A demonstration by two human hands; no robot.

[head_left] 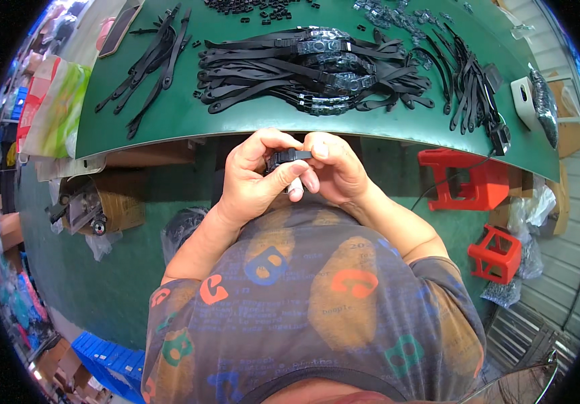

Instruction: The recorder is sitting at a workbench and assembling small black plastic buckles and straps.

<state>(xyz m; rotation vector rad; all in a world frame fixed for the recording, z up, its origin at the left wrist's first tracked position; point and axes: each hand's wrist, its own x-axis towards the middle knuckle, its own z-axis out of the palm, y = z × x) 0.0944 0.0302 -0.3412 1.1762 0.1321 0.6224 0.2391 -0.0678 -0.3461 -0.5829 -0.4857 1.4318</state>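
In front of my chest, just off the table's near edge, both hands are on a small black watch [288,156] with a short band. My left hand [253,175] is closed around its body, thumb on top. With finger and thumb, my right hand [334,165] pinches the band's end. The fingers hide much of the watch. Beyond them on the green table [169,124] lies a wide heap of black watches with straps [317,71], their glossy dark cases lined up in the middle. Loose black straps [149,64] lie to its left, and more straps [468,87] to its right.
Small black parts [260,8] and clear plastic pieces [397,20] are scattered at the table's far side. A white box [523,101] stands at the right end. Below are red stools [465,180], a cardboard box [122,198] and blue crates [108,363].
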